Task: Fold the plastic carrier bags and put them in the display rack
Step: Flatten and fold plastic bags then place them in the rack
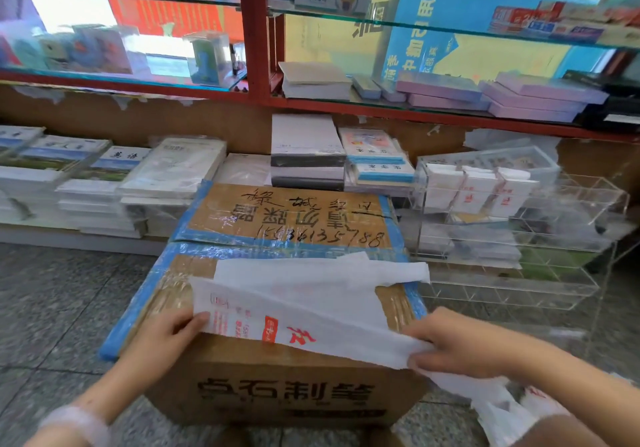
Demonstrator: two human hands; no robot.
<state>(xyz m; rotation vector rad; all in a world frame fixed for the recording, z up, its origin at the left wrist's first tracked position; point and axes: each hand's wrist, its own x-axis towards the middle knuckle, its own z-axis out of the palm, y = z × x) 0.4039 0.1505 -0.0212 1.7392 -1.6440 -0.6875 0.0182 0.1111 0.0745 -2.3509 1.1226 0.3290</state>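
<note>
A white plastic carrier bag (311, 311) with red print lies folded lengthwise across the top of a taped cardboard box (284, 387). My left hand (166, 335) pinches the bag's left end at the box's front edge. My right hand (453, 346) grips the bag's right end, which hangs off the box's right corner. More white bags (502, 408) lie bunched under my right forearm. The clear acrylic display rack (554, 238) stands on the right, with several folded white bags (478, 190) in its top row.
Stacks of books (104, 183) line the low ledge behind the box. A red-framed glass shelf unit (256, 31) holds stationery above. Grey tiled floor (52, 308) spreads to the left of the box.
</note>
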